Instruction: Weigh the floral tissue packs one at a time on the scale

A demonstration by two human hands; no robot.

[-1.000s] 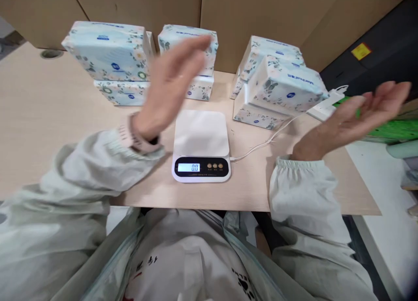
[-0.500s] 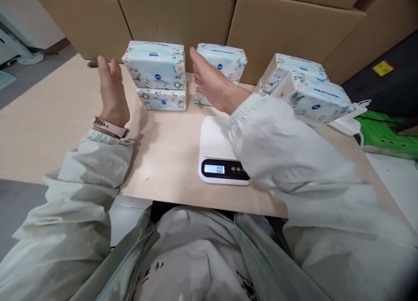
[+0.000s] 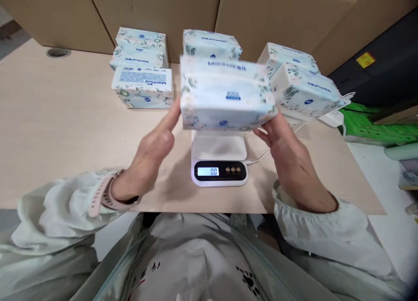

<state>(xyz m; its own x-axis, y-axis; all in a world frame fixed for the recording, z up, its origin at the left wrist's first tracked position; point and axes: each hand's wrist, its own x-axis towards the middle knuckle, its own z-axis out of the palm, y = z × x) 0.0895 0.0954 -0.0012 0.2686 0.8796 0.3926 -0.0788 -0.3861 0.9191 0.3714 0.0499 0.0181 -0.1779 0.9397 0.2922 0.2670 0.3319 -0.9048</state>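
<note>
A pack of tissues (image 3: 225, 96), pale blue with a floral print, is held above the kitchen scale (image 3: 218, 149) and slightly blurred. At its left end are the fingers of my left hand (image 3: 148, 157), with the thumb nearer me. My right hand (image 3: 287, 151) grips the pack's lower right corner, some fingers hidden beneath it. Under the pack, the white scale shows 0.0 on its lit display (image 3: 208, 171). Directly behind the held pack stands another tissue pack (image 3: 212, 44), partly covered by it.
Several tissue packs (image 3: 142, 88) are grouped at the left, and two more packs (image 3: 307, 92) sit at the right. Cardboard boxes (image 3: 163, 14) line the table's back edge. A white cable (image 3: 259, 158) runs from the scale. A green crate (image 3: 375, 122) stands beyond the right edge.
Both hands have come to a tissue pack, now raised over the scale. My right arm no longer covers the scale's right side. The camera view has shifted.
</note>
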